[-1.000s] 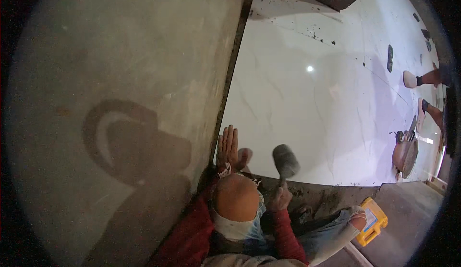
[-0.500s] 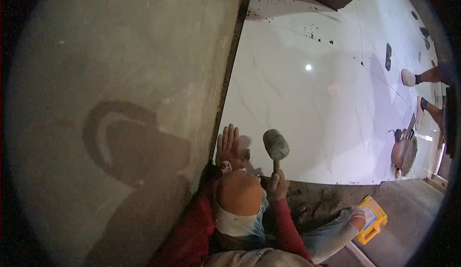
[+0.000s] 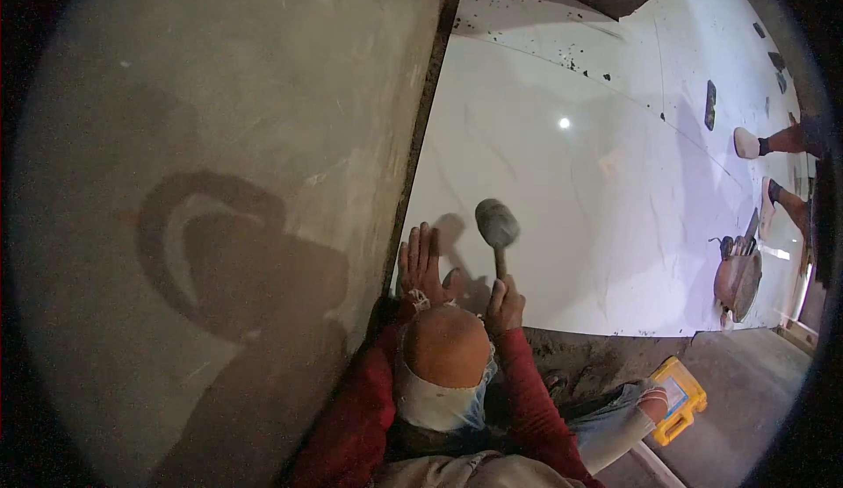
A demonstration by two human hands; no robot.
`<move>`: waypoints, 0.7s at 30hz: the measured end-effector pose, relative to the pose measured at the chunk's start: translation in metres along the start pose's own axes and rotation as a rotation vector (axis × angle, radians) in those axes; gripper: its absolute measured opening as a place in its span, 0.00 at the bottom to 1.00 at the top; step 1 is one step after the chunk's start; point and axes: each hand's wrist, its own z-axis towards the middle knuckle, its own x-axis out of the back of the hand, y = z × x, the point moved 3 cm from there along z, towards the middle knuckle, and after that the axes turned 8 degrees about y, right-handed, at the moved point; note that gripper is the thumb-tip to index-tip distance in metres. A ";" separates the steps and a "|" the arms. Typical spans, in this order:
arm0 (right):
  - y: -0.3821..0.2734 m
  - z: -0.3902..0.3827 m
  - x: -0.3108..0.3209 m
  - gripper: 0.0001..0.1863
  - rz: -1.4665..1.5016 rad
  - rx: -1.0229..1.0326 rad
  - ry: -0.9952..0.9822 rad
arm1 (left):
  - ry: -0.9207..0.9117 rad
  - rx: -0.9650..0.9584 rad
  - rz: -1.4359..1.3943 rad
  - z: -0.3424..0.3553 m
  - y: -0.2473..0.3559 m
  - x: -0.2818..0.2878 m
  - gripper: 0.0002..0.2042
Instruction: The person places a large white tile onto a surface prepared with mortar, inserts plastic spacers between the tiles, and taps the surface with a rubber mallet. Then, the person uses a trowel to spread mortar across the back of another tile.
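Near the lower left corner of the large white tile (image 3: 562,207), beside the dark joint that runs along the grey screed floor (image 3: 219,137), both hands are at work. Left hand (image 3: 420,264): flat, fingers spread, palm down on the tile's edge; it grips nothing. Right hand (image 3: 505,305): fist wrapped round the lower end of the handle of a rubber mallet (image 3: 497,225).

Mallet: head dark grey, rounded and barrel-shaped, dull surface; handle short and brownish, standing nearly upright in view. Head is raised above the tile, just right of the left hand's fingertips, with its shadow on the tile between head and left hand. Whether the head touches the tile cannot be told.

Tile: glossy, faint grey veining, one bright light reflection, dark specks toward the far edge.

Against 0.5 s ago: mallet head sits at about the same raised height, handle slightly more upright. Against 1.0 s ago: head was lower and further right, close to the tile; now lifted. Left hand unchanged in place, flat throughout.

Surroundings: yellow box (image 3: 678,398) at lower right; another person's feet (image 3: 768,141) on the far tile.
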 end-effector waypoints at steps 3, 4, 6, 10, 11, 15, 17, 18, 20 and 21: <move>-0.037 -0.006 0.023 0.26 0.339 0.174 0.116 | 0.013 -0.015 -0.023 0.002 0.000 0.005 0.34; -0.012 -0.009 0.014 0.26 0.332 0.168 0.128 | 0.017 -0.026 -0.035 0.007 0.005 0.006 0.34; 0.022 -0.003 -0.011 0.30 0.140 0.100 0.059 | 0.018 -0.039 -0.043 0.007 0.006 0.003 0.34; -0.045 -0.012 0.019 0.24 0.222 0.173 0.140 | 0.016 -0.030 -0.044 0.002 -0.003 0.008 0.34; -0.011 -0.015 0.012 0.25 0.276 0.264 0.144 | 0.019 -0.032 -0.051 0.005 0.000 0.008 0.34; 0.041 0.001 -0.016 0.36 -0.090 -0.035 0.019 | 0.012 -0.043 -0.093 0.007 0.005 0.004 0.34; 0.003 -0.005 0.003 0.29 0.084 0.076 0.097 | 0.019 -0.034 -0.064 0.007 -0.003 0.006 0.35; 0.009 -0.004 0.004 0.25 0.129 0.202 0.107 | 0.025 -0.030 -0.044 0.009 -0.006 0.007 0.35; 0.010 0.001 0.009 0.22 0.158 0.325 0.135 | 0.024 -0.046 -0.039 0.010 0.001 0.005 0.36; 0.012 0.005 0.002 0.23 0.088 0.179 0.143 | 0.018 -0.051 -0.035 0.009 0.004 0.005 0.36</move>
